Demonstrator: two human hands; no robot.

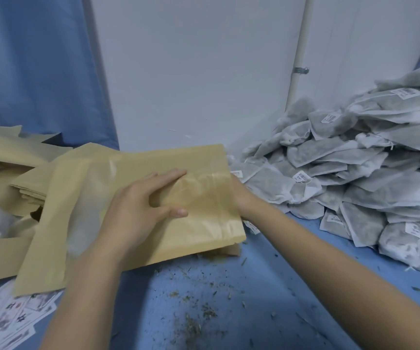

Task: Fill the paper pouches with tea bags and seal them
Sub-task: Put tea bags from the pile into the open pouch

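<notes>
A tan paper pouch (158,157) with a clear window lies tilted over a stack of pouches in the middle of the blue table. My left hand (141,200) rests on top of it, fingers spread and thumb against the window, pressing it down. My right hand (239,195) is at the pouch's right end; its fingers are hidden behind or inside the opening, so only the wrist and heel show. A large heap of grey tea bags (355,168) with small white labels is piled at the right, just beyond my right hand.
More tan pouches (7,157) lie stacked and fanned at the left. Printed label sheets (9,317) sit at the lower left. Loose tea crumbs (199,311) litter the blue table. A white wall panel and pipe (299,56) stand behind.
</notes>
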